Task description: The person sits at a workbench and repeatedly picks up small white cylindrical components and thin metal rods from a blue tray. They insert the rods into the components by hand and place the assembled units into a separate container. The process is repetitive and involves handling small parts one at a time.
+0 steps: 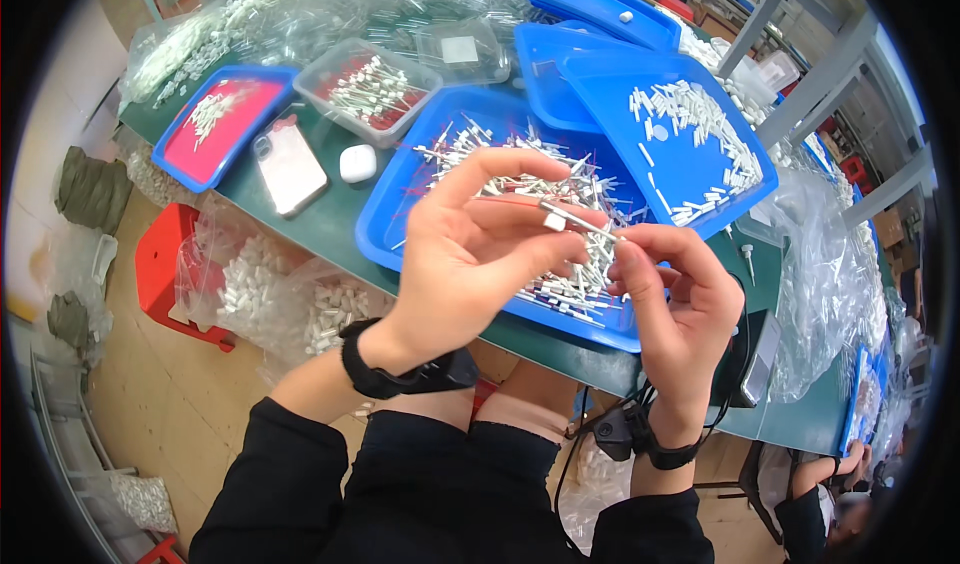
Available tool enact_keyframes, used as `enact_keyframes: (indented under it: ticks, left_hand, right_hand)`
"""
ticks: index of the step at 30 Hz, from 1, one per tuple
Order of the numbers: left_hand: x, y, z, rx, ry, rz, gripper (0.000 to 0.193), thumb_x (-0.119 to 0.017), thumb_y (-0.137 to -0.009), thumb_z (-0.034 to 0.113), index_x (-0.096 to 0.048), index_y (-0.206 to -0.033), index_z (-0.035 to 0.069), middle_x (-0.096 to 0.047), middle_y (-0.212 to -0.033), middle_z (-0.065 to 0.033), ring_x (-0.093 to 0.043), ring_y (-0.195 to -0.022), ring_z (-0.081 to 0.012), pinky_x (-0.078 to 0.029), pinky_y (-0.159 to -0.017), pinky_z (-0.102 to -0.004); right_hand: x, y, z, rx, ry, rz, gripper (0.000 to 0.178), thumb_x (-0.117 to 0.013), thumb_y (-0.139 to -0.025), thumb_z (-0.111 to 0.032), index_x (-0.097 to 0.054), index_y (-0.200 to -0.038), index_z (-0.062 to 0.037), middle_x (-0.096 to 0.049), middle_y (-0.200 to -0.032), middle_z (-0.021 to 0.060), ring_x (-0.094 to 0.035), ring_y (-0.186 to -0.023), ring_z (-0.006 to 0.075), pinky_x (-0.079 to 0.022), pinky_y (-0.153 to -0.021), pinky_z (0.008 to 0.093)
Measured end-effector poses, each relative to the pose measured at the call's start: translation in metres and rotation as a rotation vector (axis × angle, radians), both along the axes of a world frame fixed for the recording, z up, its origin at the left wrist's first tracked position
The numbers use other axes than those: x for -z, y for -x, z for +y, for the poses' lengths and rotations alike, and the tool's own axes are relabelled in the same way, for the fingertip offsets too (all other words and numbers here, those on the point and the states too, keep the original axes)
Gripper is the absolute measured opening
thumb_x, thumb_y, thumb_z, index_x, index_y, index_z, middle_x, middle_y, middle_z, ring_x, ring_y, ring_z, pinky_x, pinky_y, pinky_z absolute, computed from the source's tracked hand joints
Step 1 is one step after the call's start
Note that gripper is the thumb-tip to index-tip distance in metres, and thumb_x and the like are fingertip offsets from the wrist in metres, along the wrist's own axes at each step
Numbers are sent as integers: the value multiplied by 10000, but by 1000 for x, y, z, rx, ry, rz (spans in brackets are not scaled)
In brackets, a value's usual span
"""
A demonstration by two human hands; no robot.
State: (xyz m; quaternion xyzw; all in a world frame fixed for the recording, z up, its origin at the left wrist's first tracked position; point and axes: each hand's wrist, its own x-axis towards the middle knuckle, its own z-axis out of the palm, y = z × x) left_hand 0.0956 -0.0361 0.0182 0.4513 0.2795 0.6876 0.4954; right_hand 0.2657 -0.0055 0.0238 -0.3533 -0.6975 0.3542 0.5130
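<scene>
Above the blue tray my two hands are raised close together. My left hand is closed, with a small white piece and part of a slender grey-white stick between thumb and fingers; its index finger arches above. A thin red strand runs along those fingers. The thumb and index finger of my right hand pinch the stick's right end, their tips meeting on it. Below, a heap of similar thin white-tipped pieces fills much of the tray, partly hidden by my hands.
Left of the tray lie a phone, a white earbud case, a clear tub and a pink-lined tray. Another blue tray holds white tubes. A red stool stands lower left. Someone's arm shows at lower right.
</scene>
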Motion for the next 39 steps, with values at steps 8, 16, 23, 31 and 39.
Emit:
enact_keyframes:
  ticks: [8,16,23,31,39]
  left_hand:
    - [4,23,3,-76,-203,545,144,-624,-808,-129,-634,-944,-83,-683,-905,-180,-682,-841,-212,-573,-753,-307]
    - [9,24,-3,-68,-167,554,134,-618,-780,-161,-661,-875,-76,-684,-878,-166,-684,-818,-213,-571,-717,-304]
    - [21,52,24,-82,118,609,117,-679,-817,-10,-667,-924,-56,-687,-902,-122,-655,-866,-141,-506,-777,-254]
    - [23,166,108,-561,7,1526,295,-667,-805,115,-666,-1088,33,-676,-1042,-150,-630,-998,-300,-494,-840,-369]
    - [38,193,161,-503,94,1917,187,-606,-814,115,-704,-972,94,-674,-984,-114,-617,-976,-300,-489,-838,-407]
  right_hand:
    - [-8,-1,-2,33,-399,-269,101,-715,-760,14,-689,-851,-22,-673,-743,69,-626,-643,174,-484,-586,264]
    - [-6,4,4,-88,-604,-326,203,-744,-711,-3,-693,-907,-16,-666,-742,86,-620,-645,206,-476,-566,299]
    - [-12,-2,31,-29,-396,-478,545,-827,-665,-133,-607,-1154,-43,-678,-1045,98,-632,-881,202,-490,-834,333]
    - [19,-65,127,250,-192,-850,297,-700,-802,-188,-643,-1018,8,-671,-955,173,-644,-837,318,-499,-736,379]
    - [23,-42,133,218,-117,-932,121,-657,-773,-109,-705,-854,-34,-665,-816,167,-647,-793,340,-506,-720,399]
